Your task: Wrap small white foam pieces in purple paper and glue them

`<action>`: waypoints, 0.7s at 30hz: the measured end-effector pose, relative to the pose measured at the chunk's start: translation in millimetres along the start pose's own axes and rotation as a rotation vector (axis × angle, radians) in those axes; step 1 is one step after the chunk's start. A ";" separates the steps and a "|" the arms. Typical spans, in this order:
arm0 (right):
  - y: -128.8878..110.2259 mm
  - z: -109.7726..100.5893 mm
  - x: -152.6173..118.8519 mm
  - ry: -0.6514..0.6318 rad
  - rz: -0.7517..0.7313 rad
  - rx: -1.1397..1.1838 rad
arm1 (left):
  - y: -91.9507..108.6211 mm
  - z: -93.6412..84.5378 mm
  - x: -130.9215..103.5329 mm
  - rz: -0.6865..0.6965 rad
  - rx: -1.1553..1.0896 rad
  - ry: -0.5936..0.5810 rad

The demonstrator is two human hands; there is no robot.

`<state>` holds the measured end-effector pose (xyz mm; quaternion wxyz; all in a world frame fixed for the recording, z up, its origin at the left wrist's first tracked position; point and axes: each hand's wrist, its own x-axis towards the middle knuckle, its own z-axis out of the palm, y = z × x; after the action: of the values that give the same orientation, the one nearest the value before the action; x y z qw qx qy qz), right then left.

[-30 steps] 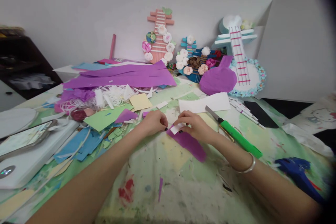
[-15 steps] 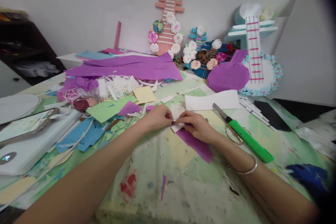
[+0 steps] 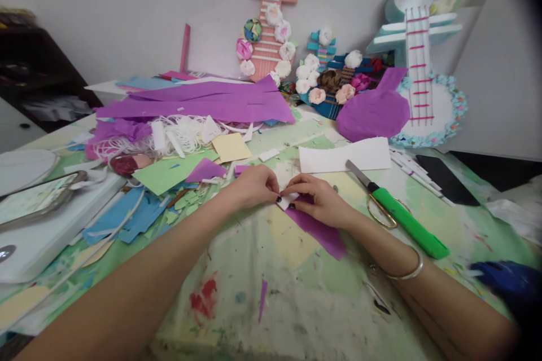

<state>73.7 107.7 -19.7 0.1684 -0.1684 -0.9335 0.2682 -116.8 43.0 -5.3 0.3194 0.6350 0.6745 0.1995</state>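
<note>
My left hand (image 3: 256,187) is closed, its fingertips pinched at the left end of a small white strip (image 3: 287,201). From the other side, my right hand (image 3: 318,199) pinches the same strip between thumb and fingers. Under the right hand a strip of purple paper (image 3: 324,237) slants down to the right on the table; its upper end is hidden by the hand. Just beyond the right hand lies a curved white sheet (image 3: 345,157). A knife with a green handle (image 3: 410,223) rests right of that hand, over gold-handled scissors (image 3: 383,214).
Purple sheets (image 3: 199,102), white string (image 3: 186,130) and paper scraps (image 3: 169,172) cover the left. A phone (image 3: 40,197) lies on a white device (image 3: 59,231). Several decorated instrument models, including a pink one (image 3: 271,39), stand against the wall, beside a purple round-bodied shape (image 3: 372,115).
The camera view has shifted slightly. Both hands stay together at the white strip, with the fingers moving only a little.
</note>
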 end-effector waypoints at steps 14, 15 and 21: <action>-2.1 8.4 2.0 0.070 0.110 0.073 | 0.7 -1.0 0.3 0.003 -0.019 -0.028; -1.5 8.6 1.9 0.070 0.105 0.076 | 0.0 -0.6 0.5 0.002 -0.023 -0.033; 0.6 8.7 1.0 0.078 0.087 0.100 | -3.8 4.1 2.4 0.003 -0.053 -0.028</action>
<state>69.4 104.7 -26.8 0.2012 -0.2107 -0.9034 0.3146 -116.7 44.4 -11.3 0.3453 0.6298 0.6636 0.2090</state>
